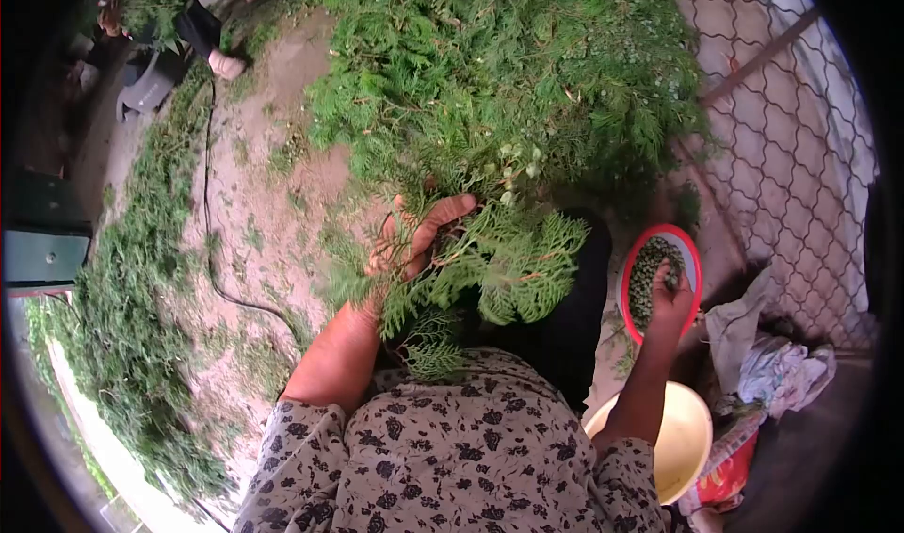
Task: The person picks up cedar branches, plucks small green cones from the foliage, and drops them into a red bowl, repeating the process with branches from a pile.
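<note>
My left hand is closed around a leafy green branch, whose flat sprays spread in front of my lap. Small pale green cones show near the top of the branch. Off to the right, my right hand is over a red-rimmed bowl holding many small green cones. Its fingertips touch the cones; whether anything is between them is too small to tell.
A large heap of cut branches lies ahead, beside a wire mesh. A yellow tub and crumpled bags are at the lower right. More greenery and a cable lie left. Another person is at upper left.
</note>
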Motion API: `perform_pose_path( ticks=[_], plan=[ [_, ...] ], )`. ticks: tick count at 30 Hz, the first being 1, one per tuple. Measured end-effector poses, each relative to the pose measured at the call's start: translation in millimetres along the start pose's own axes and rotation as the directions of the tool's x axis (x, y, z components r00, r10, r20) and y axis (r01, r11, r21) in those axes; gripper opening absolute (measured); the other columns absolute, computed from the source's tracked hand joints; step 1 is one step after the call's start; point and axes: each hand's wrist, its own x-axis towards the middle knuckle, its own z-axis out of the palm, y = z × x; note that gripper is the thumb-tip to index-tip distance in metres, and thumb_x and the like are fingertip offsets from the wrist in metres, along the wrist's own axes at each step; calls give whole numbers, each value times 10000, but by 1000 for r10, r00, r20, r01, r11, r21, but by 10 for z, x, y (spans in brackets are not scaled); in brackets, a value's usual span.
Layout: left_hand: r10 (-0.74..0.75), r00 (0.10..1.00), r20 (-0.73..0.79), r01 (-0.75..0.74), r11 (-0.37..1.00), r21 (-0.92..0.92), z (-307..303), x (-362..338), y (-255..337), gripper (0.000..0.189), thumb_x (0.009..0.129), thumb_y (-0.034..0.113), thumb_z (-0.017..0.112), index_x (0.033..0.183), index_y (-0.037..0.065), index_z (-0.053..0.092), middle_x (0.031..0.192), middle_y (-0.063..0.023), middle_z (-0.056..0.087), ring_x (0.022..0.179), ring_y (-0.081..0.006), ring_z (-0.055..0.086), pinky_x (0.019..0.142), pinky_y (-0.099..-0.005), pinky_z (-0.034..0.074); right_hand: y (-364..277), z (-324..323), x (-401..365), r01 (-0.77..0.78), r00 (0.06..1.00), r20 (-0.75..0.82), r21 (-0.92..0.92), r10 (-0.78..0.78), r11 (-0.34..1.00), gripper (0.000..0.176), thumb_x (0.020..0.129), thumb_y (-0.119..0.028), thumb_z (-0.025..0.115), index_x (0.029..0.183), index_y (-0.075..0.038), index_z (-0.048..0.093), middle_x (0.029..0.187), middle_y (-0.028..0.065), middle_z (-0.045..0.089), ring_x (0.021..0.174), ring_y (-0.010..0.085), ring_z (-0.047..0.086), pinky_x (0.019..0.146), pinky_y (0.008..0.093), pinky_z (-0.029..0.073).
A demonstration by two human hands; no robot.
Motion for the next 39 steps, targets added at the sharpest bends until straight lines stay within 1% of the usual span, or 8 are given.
perform_pose_path(
  ticks=[4,6,10,12,17,21,33,39],
  plan=[
    [20,999,-31,-18,999,37,31,-138,12,317,777,219,630,990,-4,557,873,-103,627,753,-182,622,649,-346,544,-467,-447,146,496,868,298,-486,-397,720,305,843,-80,510,1103,78,483,1020,208,554,894,293,549,777,343,480],
    [-38,986,-165,47,997,56,232,-235,94,314,756,198,670,996,15,585,929,-63,599,808,-146,571,734,-273,467,-657,-475,23,265,714,406,-911,-571,-316,355,823,-162,573,1054,101,519,973,201,583,889,263,562,800,304,453],
    [227,948,-223,-206,972,116,850,-550,291,287,717,149,707,934,5,588,906,-59,603,763,-142,565,685,-274,461,-438,62,-452,380,757,448,-894,-476,-237,334,811,-186,608,1009,75,546,923,156,605,867,228,574,807,323,450],
    [228,952,-205,-183,959,218,840,-547,307,274,716,139,706,925,4,591,882,-56,607,758,-143,566,677,-275,460,-292,20,-13,375,925,209,-376,-317,847,229,828,-143,584,992,14,555,900,122,598,859,233,576,787,356,468],
    [289,943,-165,-151,814,561,1060,-686,464,225,777,149,644,941,2,600,864,-64,624,744,-143,574,660,-273,464,850,1576,-1228,329,813,582,-491,23,806,133,827,-66,541,936,2,573,838,104,607,733,181,596,674,305,492],
    [247,947,-206,-135,887,442,1169,-794,510,252,798,173,611,975,-4,588,873,-66,624,744,-140,578,662,-270,475,1357,1830,-1644,788,530,829,-559,175,258,152,718,-11,659,868,-22,632,821,73,627,726,130,597,628,218,466],
    [13,947,-321,84,955,286,1016,-790,457,278,791,205,616,984,6,594,856,-68,618,735,-134,576,645,-261,471,1803,1853,-1767,875,425,903,-426,59,228,319,672,-42,708,957,-23,567,821,93,580,716,183,585,625,275,466],
    [169,978,-120,-102,898,429,880,-763,382,311,783,255,639,976,14,602,781,-24,617,683,-106,548,595,-243,444,1867,1777,-1684,786,512,856,-501,72,363,246,698,-52,700,896,-9,561,826,50,600,667,111,569,615,251,475]
  ],
)
